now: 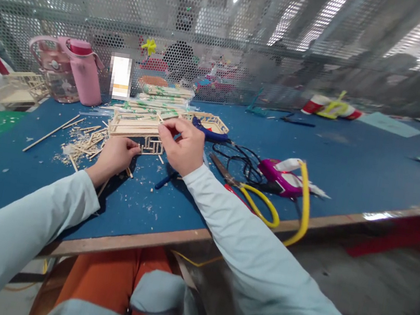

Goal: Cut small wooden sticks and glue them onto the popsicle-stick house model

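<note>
My left hand [115, 158] is closed in a pinch at the left end of a small lattice frame [152, 145] of thin wooden sticks, low over the blue table. My right hand [185, 146] has thumb and forefinger pressed together on a short thin wooden stick [161, 117], whose tip shows above the fingers. Right behind both hands lies a larger wooden stick model [131, 126] with long parallel sticks. Blue-handled pliers [210, 132] rest just beyond my right hand. My right palm hides part of the table.
Loose stick pieces [88, 142] lie left of my hands. Yellow-handled scissors [258, 202] and a purple glue gun [281, 179] with a black cord are near my right forearm. A pink bottle [85, 75] and packs of sticks [163, 99] stand behind, before a perforated metal screen [233, 29].
</note>
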Action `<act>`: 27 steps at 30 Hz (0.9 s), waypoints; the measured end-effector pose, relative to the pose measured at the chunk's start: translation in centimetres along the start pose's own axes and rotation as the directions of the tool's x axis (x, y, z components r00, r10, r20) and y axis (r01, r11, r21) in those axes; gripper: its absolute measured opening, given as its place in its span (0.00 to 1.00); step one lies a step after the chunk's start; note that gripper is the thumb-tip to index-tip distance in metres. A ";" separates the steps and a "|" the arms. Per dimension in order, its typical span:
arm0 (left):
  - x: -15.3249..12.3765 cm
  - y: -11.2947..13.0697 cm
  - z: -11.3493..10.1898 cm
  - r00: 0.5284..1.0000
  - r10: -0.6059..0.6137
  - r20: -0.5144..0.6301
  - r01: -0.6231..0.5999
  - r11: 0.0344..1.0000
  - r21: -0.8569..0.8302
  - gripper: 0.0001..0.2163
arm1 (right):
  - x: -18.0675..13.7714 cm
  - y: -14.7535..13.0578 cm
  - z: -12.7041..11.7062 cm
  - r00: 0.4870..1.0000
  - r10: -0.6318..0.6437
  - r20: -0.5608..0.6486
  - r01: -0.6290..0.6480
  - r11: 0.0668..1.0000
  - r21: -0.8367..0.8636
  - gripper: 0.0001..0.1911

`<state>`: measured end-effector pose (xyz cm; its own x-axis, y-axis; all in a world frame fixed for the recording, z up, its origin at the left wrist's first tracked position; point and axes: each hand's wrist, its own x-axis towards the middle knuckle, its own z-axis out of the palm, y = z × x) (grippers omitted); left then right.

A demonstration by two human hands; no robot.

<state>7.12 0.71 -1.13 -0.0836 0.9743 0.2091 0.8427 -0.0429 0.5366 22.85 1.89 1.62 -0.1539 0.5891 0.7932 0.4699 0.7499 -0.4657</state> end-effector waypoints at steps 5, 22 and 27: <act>0.2 -0.2 0.1 1.000 -0.013 -0.004 0.013 1.000 -0.003 0.12 | 0.1 -0.7 -1.6 0.997 0.065 -0.050 -0.067 0.997 -0.033 0.11; 0.1 -0.6 0.5 0.999 0.025 -0.022 -0.026 0.999 -0.034 0.11 | -5.9 2.5 -14.5 0.646 0.673 0.362 -0.242 0.630 -0.738 0.22; -1.6 0.2 -1.3 0.995 0.073 -0.070 -0.084 0.984 -0.158 0.13 | -6.1 1.3 -15.5 0.581 0.726 0.368 -0.245 0.587 -0.771 0.20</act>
<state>6.76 -1.16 -0.25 -0.0583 0.9508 0.3043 0.7523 -0.1585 0.6395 37.83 -5.39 2.27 -0.0684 0.9974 -0.0214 0.9841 0.0639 -0.1655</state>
